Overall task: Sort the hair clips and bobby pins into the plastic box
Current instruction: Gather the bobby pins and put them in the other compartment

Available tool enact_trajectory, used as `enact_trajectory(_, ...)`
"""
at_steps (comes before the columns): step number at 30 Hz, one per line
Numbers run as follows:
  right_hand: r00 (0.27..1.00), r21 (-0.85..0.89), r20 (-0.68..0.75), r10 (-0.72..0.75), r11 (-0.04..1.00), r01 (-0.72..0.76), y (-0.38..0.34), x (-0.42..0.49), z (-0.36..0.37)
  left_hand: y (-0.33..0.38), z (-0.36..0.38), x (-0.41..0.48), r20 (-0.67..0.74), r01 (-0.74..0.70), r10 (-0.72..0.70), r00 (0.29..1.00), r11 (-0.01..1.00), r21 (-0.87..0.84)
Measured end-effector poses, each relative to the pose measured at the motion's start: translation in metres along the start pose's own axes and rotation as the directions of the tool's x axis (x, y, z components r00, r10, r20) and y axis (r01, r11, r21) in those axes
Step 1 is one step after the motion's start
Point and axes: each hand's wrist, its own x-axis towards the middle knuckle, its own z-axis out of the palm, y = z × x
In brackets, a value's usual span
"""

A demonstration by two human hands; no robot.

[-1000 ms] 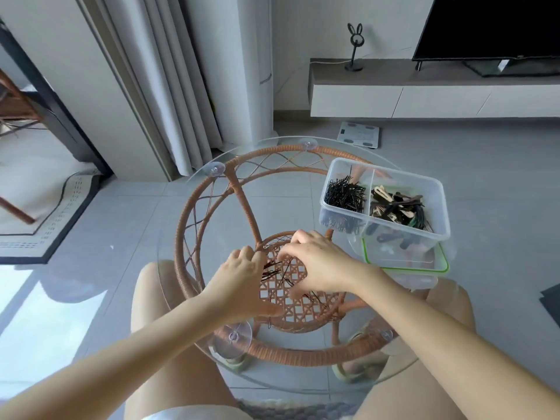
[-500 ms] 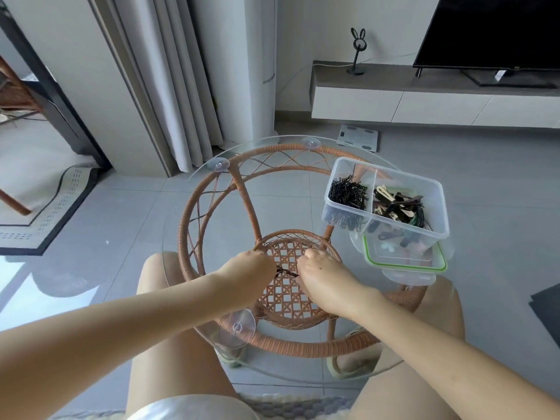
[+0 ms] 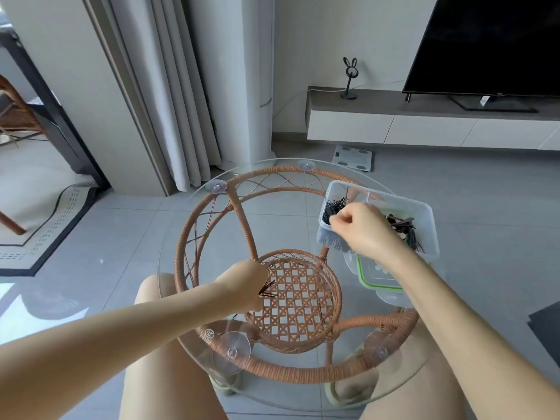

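Observation:
A clear plastic box (image 3: 427,213) stands at the right of the round glass table (image 3: 181,237). Its left compartment holds a heap of black bobby pins (image 3: 335,206); its right compartment holds dark hair clips (image 3: 403,225). My right hand (image 3: 360,228) hovers over the left compartment with its fingers pinched together; whether any pins are between them I cannot make out. My left hand (image 3: 245,286) rests near the table's middle, closed on a small bunch of bobby pins (image 3: 268,291) that fan out from its fingers.
The box's green-rimmed lid (image 3: 372,280) lies just in front of the box. Under the glass is a rattan frame with a woven lower shelf (image 3: 297,301). My knees sit below the table's near edge. A TV bench and curtain stand behind.
My right hand has moved from the table's middle up and right to the box's left compartment. My left hand stayed put and now holds the bunch of pins alone.

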Motion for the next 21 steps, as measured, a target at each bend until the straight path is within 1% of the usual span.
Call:
enact_trajectory(3, 0.979, 0.026, -0.096, 0.181, 0.983, -0.179, 0.012, 0.031, -0.012, -0.006, -0.016, 0.007, -0.003, 0.026, -0.027, 1.000, 0.994, -0.110)
enact_trajectory(5, 0.956, -0.049, -0.087, 0.280, 0.957, -0.285, 0.017, 0.047, -0.012, -0.009, -0.030, 0.012, -0.017, 0.029, -0.032, 0.999, 0.981, -0.190)
enact_trajectory(7, 0.940, -0.122, -0.067, 0.335, 0.932, -0.341, 0.022, 0.054, -0.009, -0.010, -0.045, 0.016, -0.019, 0.049, -0.058, 0.998, 0.950, -0.308)
enact_trajectory(9, 0.938, -0.121, -0.038, 0.344, 0.930, -0.346, 0.025, 0.057, -0.005, -0.009, -0.060, 0.017, 0.009, 0.070, -0.074, 0.997, 0.886, -0.459)
enact_trajectory(11, 0.941, -0.058, -0.042, 0.336, 0.939, -0.338, 0.030, 0.059, -0.004, -0.003, -0.081, 0.022, 0.020, 0.073, -0.073, 0.997, 0.838, -0.540)
enact_trajectory(15, 0.947, 0.038, -0.069, 0.313, 0.950, -0.311, 0.036, 0.055, -0.007, 0.017, -0.118, 0.039, -0.040, 0.021, -0.051, 0.998, 0.837, -0.547)
enact_trajectory(17, 0.952, 0.078, -0.082, 0.295, 0.954, -0.289, 0.039, 0.050, -0.008, 0.032, -0.134, 0.053, -0.056, 0.005, -0.046, 0.997, 0.814, -0.580)
enact_trajectory(19, 0.955, 0.125, -0.113, 0.273, 0.958, -0.259, 0.043, 0.043, -0.011, 0.051, -0.145, 0.068, -0.059, -0.012, -0.032, 0.998, 0.789, -0.615)
enact_trajectory(21, 0.962, 0.133, -0.140, 0.233, 0.968, -0.215, 0.046, 0.036, -0.014, 0.070, -0.151, 0.080, -0.062, -0.037, -0.001, 0.998, 0.792, -0.609)
